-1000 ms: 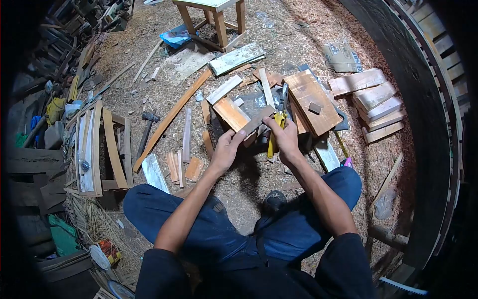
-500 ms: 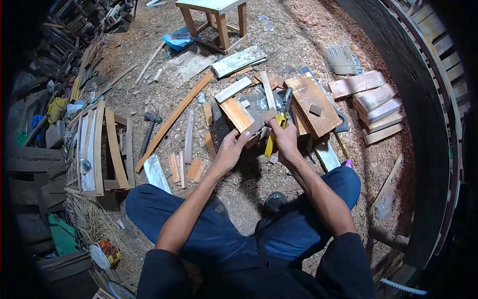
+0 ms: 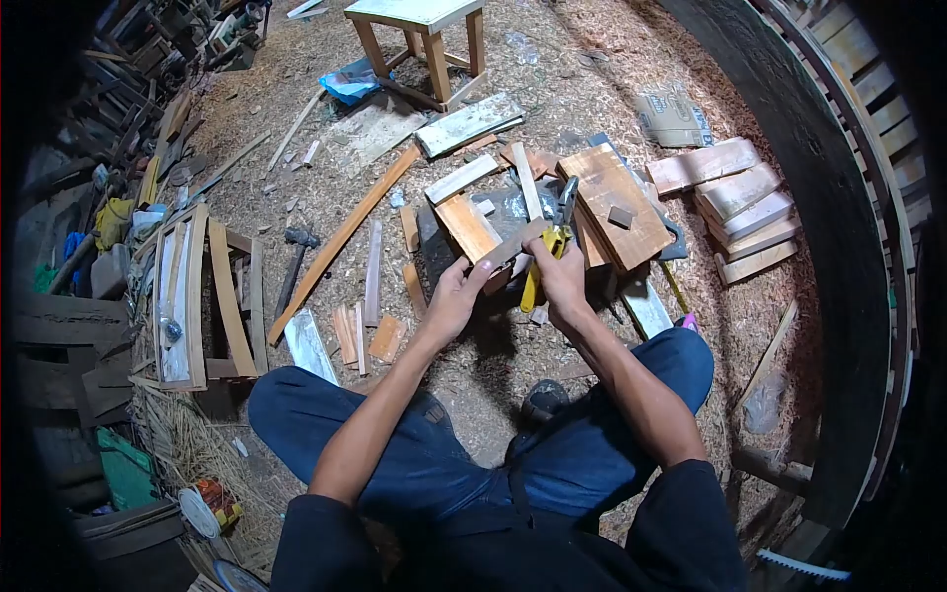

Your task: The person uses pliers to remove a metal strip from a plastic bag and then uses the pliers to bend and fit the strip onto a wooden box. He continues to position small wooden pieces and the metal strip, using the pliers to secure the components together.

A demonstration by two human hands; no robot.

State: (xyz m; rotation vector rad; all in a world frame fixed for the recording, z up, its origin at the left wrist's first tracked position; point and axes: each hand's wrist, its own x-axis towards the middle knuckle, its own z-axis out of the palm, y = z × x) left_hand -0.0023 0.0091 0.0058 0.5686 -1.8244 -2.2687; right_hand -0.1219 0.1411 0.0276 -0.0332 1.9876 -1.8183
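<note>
Left hand grips the near left end of a slat, its thumb laid on top; the right hand grasps the far right end and also holds a yellow-handled tool, whose metal head points to the far side. Held between the hands, the slat slants from near left to far right, in front of the left block. Across the far end of that block lies a white strip. Just right of the tool is a wider block, with a small dark square on its top face. Farther right, boards lie in an uneven pile. On the left, a hammer rests beside a long batten, and a wooden frame stands left of both. At the far side is a stool with a pale top.
</note>
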